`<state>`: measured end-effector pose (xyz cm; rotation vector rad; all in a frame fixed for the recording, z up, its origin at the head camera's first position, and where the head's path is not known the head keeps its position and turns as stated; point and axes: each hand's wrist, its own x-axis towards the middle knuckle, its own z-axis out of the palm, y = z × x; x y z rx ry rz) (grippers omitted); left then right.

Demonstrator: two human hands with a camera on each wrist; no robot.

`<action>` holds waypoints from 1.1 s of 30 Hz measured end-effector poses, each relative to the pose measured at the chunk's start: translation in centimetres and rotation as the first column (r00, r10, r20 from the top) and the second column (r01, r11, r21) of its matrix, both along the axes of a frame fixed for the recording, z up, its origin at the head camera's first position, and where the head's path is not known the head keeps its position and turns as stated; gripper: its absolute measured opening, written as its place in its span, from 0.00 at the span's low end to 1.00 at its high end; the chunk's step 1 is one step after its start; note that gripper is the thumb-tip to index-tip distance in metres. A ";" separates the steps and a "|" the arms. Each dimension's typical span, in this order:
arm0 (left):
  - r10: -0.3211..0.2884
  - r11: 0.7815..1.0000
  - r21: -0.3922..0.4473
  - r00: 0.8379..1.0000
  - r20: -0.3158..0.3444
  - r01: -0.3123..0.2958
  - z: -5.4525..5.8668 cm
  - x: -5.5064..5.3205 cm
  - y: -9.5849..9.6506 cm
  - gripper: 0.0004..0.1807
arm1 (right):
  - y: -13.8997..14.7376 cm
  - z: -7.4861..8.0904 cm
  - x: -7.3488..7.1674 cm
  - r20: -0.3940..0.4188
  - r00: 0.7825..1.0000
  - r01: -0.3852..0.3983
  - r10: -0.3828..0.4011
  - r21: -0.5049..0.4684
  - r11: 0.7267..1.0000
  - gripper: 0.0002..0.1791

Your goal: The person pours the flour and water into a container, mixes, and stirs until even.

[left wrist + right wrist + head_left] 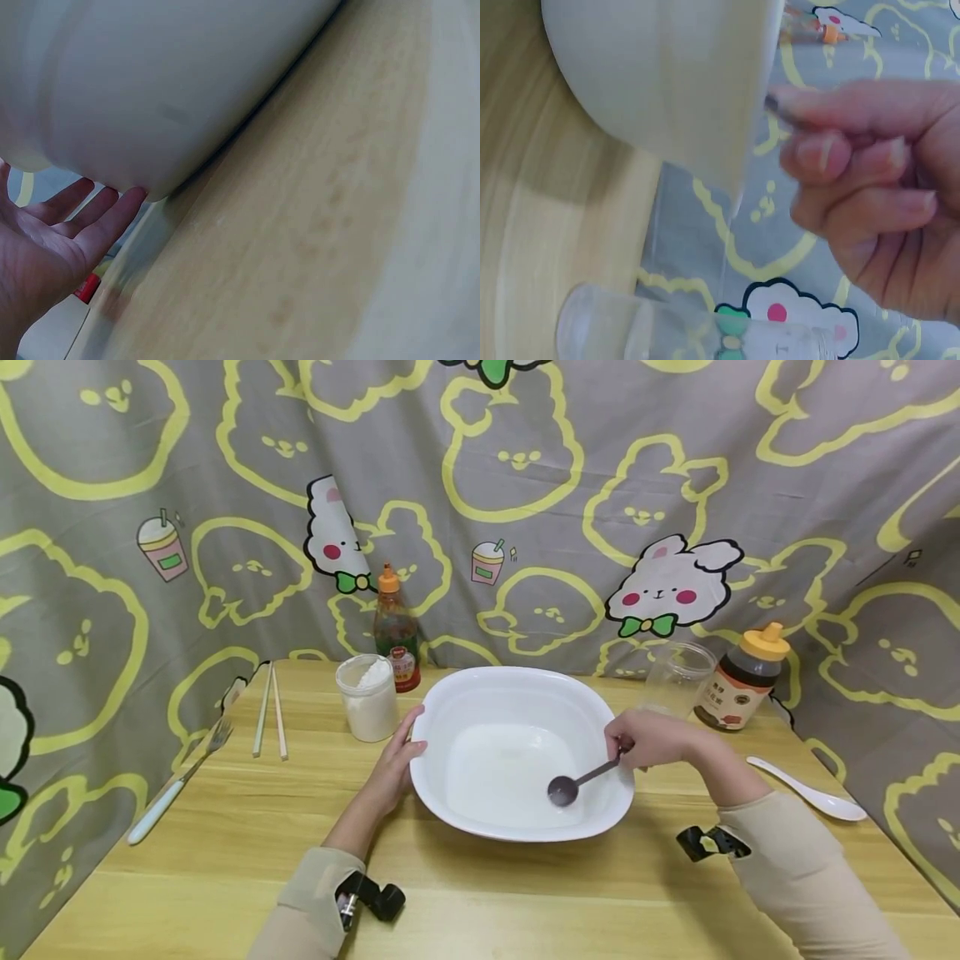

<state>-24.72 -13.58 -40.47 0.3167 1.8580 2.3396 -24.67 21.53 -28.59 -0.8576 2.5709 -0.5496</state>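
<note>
A large white basin [521, 689] stands on the wooden table, with white material spread over its bottom. My left hand [392, 767] holds the basin's left rim; in the left wrist view the fingers [112, 217] of that hand touch the outer wall from below the rim. At the right rim my right hand [651, 735] grips the handle of a dark measuring spoon [564, 790], whose bowl is down inside the basin. The right wrist view has the right hand [877, 180] with its fingers curled and a dark bit of handle at the fingertips.
Behind the basin's left side stand a jar of white powder [371, 706] and a sauce bottle [396, 635]. Chopsticks [272, 710] and a fork [180, 783] lie at left. To the right are a clear jar [678, 677], a honey bottle [741, 681] and a white spoon [810, 791].
</note>
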 end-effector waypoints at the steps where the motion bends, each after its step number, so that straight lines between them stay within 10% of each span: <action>1: 0.000 1.000 0.003 1.000 -0.006 0.000 -0.1 -0.1 0.0 0.30 | 0.1 0.0 -0.2 -0.032 0.999 0.030 -0.029 0.013 0.999 0.09; 6: -0.004 1.000 0.016 1.000 -0.010 0.005 -0.2 -0.1 0.0 0.30 | -0.4 -0.9 -1.7 -0.116 0.980 0.166 -0.165 0.001 0.986 0.06; 13: -0.004 1.000 0.008 1.000 -0.004 0.004 -0.2 0.0 0.1 0.30 | -3.2 -3.6 -3.9 0.022 0.952 0.304 -0.306 -0.198 0.932 0.04; 21: -0.002 1.000 0.010 1.000 -0.009 0.002 -0.2 -0.1 0.0 0.30 | -6.1 -5.2 -3.5 0.194 0.969 0.205 -0.150 -0.303 0.931 0.05; 26: 0.003 1.000 0.015 1.000 -0.011 -0.003 -0.1 -0.1 0.0 0.30 | -5.4 -4.4 -2.0 0.149 0.988 0.074 -0.038 -0.241 0.968 0.03; 33: -0.004 1.000 0.018 1.000 0.011 0.004 0.8 0.4 0.2 0.30 | -2.3 -3.0 -1.7 0.031 0.985 0.174 -0.171 -0.151 0.973 0.04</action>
